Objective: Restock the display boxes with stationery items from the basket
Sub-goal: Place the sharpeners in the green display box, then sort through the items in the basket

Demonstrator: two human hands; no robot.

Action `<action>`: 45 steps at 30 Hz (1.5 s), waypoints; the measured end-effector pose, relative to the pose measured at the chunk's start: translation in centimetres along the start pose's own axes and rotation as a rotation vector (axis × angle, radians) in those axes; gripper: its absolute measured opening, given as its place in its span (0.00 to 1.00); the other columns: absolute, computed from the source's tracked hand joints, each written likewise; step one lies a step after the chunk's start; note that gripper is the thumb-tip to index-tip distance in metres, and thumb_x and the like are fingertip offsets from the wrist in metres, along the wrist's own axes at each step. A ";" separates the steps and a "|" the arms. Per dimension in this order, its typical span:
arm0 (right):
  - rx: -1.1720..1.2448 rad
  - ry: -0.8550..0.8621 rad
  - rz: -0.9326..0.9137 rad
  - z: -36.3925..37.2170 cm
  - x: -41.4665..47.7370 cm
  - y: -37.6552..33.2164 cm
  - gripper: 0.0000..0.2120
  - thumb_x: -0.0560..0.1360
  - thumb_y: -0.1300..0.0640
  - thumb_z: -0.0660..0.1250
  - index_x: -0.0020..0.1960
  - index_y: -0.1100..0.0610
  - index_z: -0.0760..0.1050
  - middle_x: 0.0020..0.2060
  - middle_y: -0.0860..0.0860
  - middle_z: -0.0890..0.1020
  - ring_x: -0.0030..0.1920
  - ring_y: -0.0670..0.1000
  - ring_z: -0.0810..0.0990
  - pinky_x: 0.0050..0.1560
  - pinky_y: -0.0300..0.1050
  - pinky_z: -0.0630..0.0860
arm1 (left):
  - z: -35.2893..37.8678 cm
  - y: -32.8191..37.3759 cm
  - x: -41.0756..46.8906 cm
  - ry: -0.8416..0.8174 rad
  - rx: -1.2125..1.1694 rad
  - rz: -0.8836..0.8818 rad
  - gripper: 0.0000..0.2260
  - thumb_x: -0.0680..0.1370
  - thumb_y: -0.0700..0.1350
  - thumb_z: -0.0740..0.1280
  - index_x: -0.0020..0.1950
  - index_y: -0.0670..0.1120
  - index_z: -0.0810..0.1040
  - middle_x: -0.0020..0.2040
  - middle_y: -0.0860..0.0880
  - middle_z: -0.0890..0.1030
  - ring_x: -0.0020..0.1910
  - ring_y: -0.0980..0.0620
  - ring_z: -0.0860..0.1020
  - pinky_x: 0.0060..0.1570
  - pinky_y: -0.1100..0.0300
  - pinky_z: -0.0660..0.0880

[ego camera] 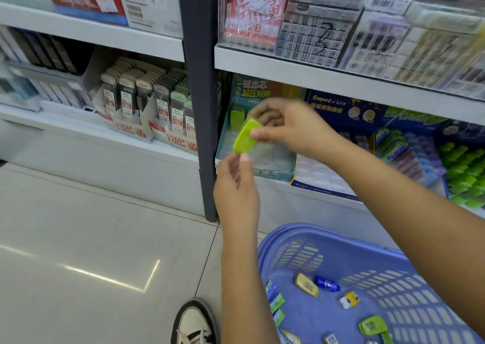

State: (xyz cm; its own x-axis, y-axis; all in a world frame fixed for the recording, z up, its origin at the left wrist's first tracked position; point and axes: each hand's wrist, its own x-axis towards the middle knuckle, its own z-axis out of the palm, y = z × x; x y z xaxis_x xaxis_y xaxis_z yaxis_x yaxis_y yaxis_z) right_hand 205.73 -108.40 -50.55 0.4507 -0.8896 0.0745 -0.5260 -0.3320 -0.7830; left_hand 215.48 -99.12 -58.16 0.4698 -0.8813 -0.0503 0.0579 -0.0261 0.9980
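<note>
A lime-green stationery item hangs in the air in front of the teal display box on the lowest shelf. My right hand pinches its upper end between thumb and fingers. My left hand pinches its lower end from below. The teal box holds one matching green item at its back left over a clear tray. The purple basket stands on the floor at the lower right with several small items, among them a green one and a blue one.
A dark shelf upright stands just left of the teal box. A blue display box and boxes of green and purple items fill the shelf to the right. Lead refill boxes sit at left. My shoe is on the tile floor.
</note>
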 end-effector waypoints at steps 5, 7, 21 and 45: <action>-0.298 0.228 0.004 1.4 4.2 2.1 0.15 0.71 0.60 0.72 0.57 0.58 0.77 0.49 0.54 0.81 0.45 0.48 0.76 0.46 0.38 0.72 | 1.0 -2.1 -0.5 -0.146 0.510 0.185 0.23 0.81 0.47 0.61 0.75 0.46 0.62 0.78 0.52 0.55 0.77 0.56 0.47 0.61 0.82 0.43; -0.400 0.200 -0.010 2.5 5.4 2.8 0.16 0.74 0.59 0.69 0.60 0.58 0.76 0.53 0.56 0.80 0.50 0.51 0.77 0.50 0.39 0.72 | 1.1 -2.6 -0.6 -0.141 0.521 0.207 0.23 0.81 0.45 0.61 0.75 0.47 0.61 0.78 0.53 0.54 0.77 0.57 0.45 0.55 0.88 0.39; -0.669 0.169 0.023 4.2 7.2 4.1 0.13 0.75 0.58 0.65 0.58 0.63 0.76 0.57 0.59 0.74 0.58 0.59 0.73 0.55 0.45 0.72 | 0.3 -3.4 -0.1 -0.191 0.473 0.204 0.23 0.81 0.44 0.60 0.75 0.49 0.62 0.77 0.58 0.56 0.72 0.68 0.45 0.60 0.82 0.43; -0.397 -0.429 0.727 8.8 -30.0 22.6 0.20 0.74 0.55 0.66 0.65 0.57 0.72 0.62 0.55 0.76 0.63 0.53 0.74 0.59 0.42 0.69 | 5.4 -12.5 -8.0 -0.974 1.174 -0.244 0.11 0.76 0.43 0.65 0.54 0.38 0.78 0.54 0.37 0.79 0.54 0.43 0.78 0.50 0.53 0.72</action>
State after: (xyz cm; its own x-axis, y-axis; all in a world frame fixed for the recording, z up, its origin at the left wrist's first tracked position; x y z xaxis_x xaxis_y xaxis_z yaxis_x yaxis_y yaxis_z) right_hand 186.64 -86.44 -75.87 0.0998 -0.7553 -0.6478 -0.9559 0.1080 -0.2732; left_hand 206.25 -94.23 -70.07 -0.2118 -0.7446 -0.6331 -0.8759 -0.1428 0.4609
